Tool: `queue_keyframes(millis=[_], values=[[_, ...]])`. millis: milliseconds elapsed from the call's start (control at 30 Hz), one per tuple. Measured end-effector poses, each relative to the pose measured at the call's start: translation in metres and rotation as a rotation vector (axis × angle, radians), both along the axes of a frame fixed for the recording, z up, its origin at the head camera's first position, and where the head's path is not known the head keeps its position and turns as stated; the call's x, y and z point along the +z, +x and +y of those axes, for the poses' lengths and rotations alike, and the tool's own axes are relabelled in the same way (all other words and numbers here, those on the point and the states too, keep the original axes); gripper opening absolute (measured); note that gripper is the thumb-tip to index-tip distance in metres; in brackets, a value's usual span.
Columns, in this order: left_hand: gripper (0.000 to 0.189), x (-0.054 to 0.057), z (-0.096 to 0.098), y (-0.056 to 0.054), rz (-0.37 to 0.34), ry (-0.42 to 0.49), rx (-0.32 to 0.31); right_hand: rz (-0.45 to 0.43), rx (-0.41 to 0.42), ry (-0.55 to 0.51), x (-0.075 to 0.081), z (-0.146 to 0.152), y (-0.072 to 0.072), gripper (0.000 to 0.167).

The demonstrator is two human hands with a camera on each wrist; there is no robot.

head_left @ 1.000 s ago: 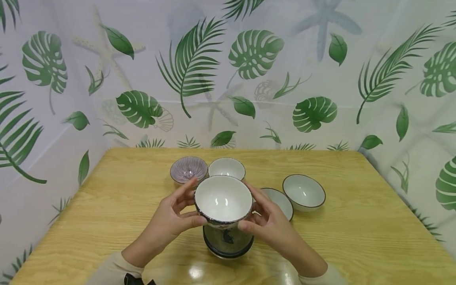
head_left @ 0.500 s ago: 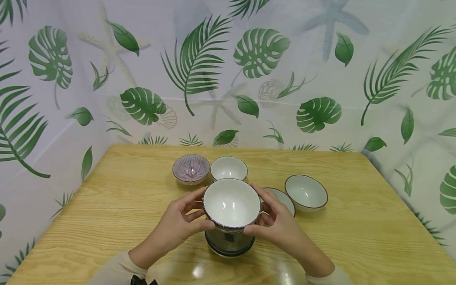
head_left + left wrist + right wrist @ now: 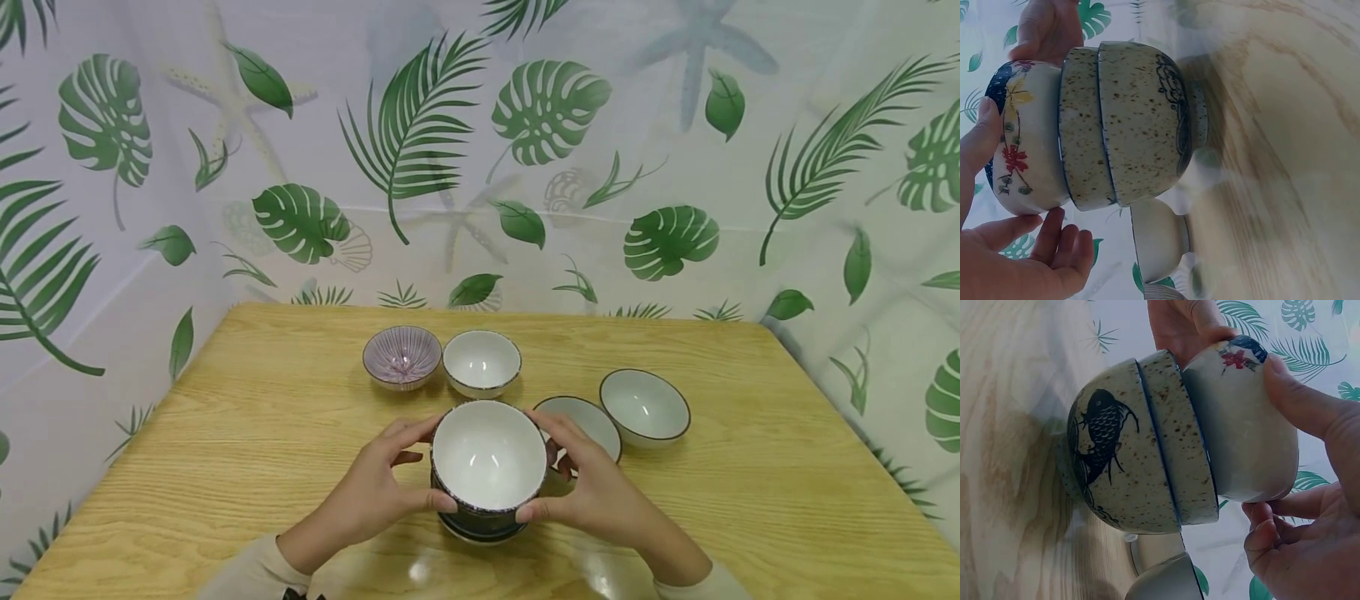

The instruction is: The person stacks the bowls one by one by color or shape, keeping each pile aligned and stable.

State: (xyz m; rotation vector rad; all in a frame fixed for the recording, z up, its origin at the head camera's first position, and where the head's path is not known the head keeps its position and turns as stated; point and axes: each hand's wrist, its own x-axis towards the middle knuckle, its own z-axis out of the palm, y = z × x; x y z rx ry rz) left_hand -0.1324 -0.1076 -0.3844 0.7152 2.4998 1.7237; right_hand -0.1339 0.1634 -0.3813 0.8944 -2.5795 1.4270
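Note:
A white bowl (image 3: 489, 458) with painted flowers and a dark patterned rim is held between both hands. My left hand (image 3: 378, 487) grips its left side, thumb near the rim and fingers at the side. On the opposite side my right hand (image 3: 592, 496) holds it the same way. Its base sits in the top of two nested speckled bowls, the upper one (image 3: 1079, 128) showing only a band. A dark blue fish decorates the lower speckled bowl (image 3: 1110, 437), which stands upright on the table. From the head view the white bowl hides most of that stack.
Behind the stack stand a purple-striped bowl (image 3: 402, 357) and a white bowl (image 3: 482, 362), side by side. To the right are two pale dark-rimmed bowls, one (image 3: 588, 425) near my right hand and another (image 3: 645, 406) farther right. All rest on the wooden table (image 3: 765, 467).
Both hands have lowered the flowered white bowl onto the speckled stack. The white bowl behind is more visible now. The head view has shifted slightly.

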Motion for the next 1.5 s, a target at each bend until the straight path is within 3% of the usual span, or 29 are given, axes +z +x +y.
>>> queue_keyframes(millis=[200,500,1033,1500], values=[[0.085,-0.003,-0.001,0.001,0.050,-0.094,0.045,-0.009,-0.026,0.027,-0.002,0.000,0.001,0.093],[0.084,-0.011,-0.001,0.000,0.108,-0.123,0.055,-0.022,-0.065,0.087,-0.004,-0.001,0.003,0.096],[0.086,-0.020,-0.002,0.000,0.118,-0.166,0.082,-0.029,-0.042,0.077,-0.010,-0.002,0.004,0.093],[0.084,-0.020,-0.004,0.002,0.091,-0.136,0.025,-0.061,-0.036,0.107,-0.008,-0.002,0.007,0.094]])
